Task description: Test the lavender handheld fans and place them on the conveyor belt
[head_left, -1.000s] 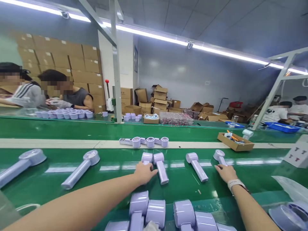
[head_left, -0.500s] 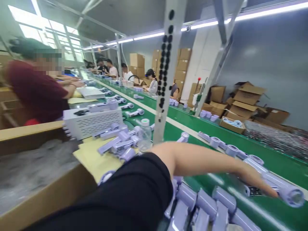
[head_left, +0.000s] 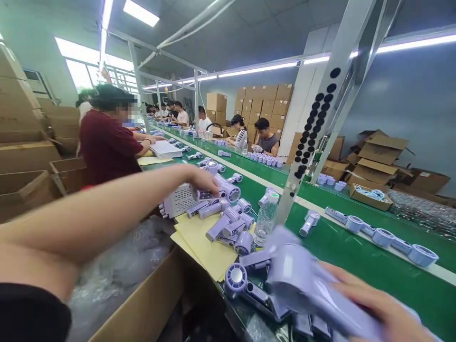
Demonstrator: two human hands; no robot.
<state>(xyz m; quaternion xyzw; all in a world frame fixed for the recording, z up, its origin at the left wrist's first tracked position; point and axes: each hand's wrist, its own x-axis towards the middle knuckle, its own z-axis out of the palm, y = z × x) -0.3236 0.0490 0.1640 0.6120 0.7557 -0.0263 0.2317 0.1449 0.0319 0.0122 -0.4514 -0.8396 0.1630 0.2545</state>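
Observation:
My left hand (head_left: 205,182) reaches over the white slotted box, fingers closed around a light purple handheld fan (head_left: 233,193) whose round end points right. Other fan parts lie right below it, so I cannot tell exactly where the held one ends. At the lower right, my right hand (head_left: 381,304) grips another purple fan (head_left: 292,270), large and blurred by motion, head towards the left. Beneath that fan, a fan with a round grille (head_left: 236,276) and several handle pieces lie on the bench. A pile of purple fans (head_left: 228,225) rests on yellow sheets (head_left: 199,244).
A clear plastic bottle (head_left: 265,221) stands beside the pile, close to a white metal post (head_left: 317,128). The green conveyor (head_left: 342,251) carries a row of fan parts (head_left: 383,236). An open carton (head_left: 142,304) with plastic bags is at lower left. Co-workers sit along the line.
My left arm has swung from the conveyor at the right over to the white box at the left, carrying a fan. My right hand has come into view with a fan. The view has turned left.

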